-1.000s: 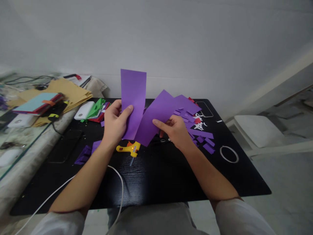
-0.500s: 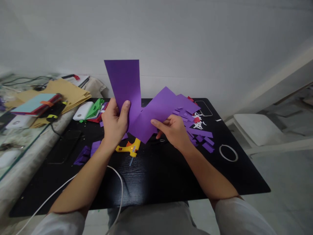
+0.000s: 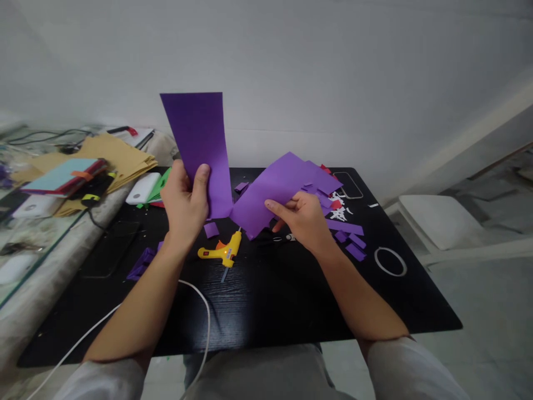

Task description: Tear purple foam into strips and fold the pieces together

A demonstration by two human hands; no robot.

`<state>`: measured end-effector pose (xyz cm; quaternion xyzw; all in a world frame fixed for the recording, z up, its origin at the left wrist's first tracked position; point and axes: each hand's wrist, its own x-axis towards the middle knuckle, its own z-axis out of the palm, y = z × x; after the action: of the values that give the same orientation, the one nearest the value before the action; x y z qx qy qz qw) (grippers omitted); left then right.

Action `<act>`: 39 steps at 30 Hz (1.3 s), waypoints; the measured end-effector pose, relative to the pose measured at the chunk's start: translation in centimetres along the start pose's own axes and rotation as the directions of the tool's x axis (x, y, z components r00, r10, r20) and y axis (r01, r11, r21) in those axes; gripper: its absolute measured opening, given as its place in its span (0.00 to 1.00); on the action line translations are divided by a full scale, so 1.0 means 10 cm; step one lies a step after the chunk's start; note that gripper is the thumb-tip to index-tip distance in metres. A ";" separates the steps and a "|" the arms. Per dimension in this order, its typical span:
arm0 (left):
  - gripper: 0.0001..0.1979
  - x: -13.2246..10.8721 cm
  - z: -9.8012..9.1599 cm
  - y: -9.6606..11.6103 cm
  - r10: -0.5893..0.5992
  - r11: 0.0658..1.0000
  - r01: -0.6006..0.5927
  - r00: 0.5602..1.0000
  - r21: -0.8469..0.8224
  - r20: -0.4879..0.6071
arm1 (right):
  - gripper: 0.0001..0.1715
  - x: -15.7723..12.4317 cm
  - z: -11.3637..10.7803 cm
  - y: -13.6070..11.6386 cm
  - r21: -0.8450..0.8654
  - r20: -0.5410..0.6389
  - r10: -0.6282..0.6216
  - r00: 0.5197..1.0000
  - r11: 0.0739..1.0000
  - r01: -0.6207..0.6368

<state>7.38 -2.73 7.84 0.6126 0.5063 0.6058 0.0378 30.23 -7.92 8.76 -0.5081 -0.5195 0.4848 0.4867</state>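
Observation:
My left hand [image 3: 186, 201] is closed on an upright strip of purple paper [image 3: 199, 130], the thumb flat on its face. My right hand [image 3: 303, 215] pinches a second, slanted piece of purple paper [image 3: 260, 201] between thumb and fingers. The lower corners of the two pieces meet or nearly meet; whether they are joined I cannot tell. Below them on the black table lies a yellow glue gun [image 3: 227, 250] with its small light lit. A small purple paper piece [image 3: 211, 229] sits beside its nozzle. Scissors [image 3: 290, 237] show partly under my right hand.
Cut purple strips [image 3: 345, 226], white scraps [image 3: 340, 210] and a ring [image 3: 390, 261] lie on the right. Folded purple pieces [image 3: 141, 264], a white box [image 3: 142, 189] and brown envelopes [image 3: 114, 158] are on the left. A white cable [image 3: 207, 311] crosses the front edge.
My left hand has moved left with its purple strip, and my right hand slightly right with its piece. The two pieces, overlapping before, have drawn apart to their corners.

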 end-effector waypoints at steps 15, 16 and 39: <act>0.14 -0.50 0.33 0.22 -0.268 0.932 -0.123 0.395 0.340 0.878 | 0.17 0.17 -0.33 -0.09 0.185 -0.293 -0.226 0.929 0.940 0.288; 0.15 -0.63 0.39 0.26 -0.277 0.930 -0.132 0.358 0.342 0.891 | 0.17 0.17 -0.33 -0.09 0.186 -0.295 -0.228 0.928 0.939 0.290; 0.17 -0.21 0.12 0.24 -0.259 0.651 0.667 0.643 -0.362 0.720 | 0.23 0.06 -0.06 0.03 -0.043 0.389 0.009 0.921 0.999 0.009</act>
<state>10.26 -4.60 7.62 0.5656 0.3930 0.4670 0.5545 30.87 -7.32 8.49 -0.4124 -0.6164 0.5643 0.3627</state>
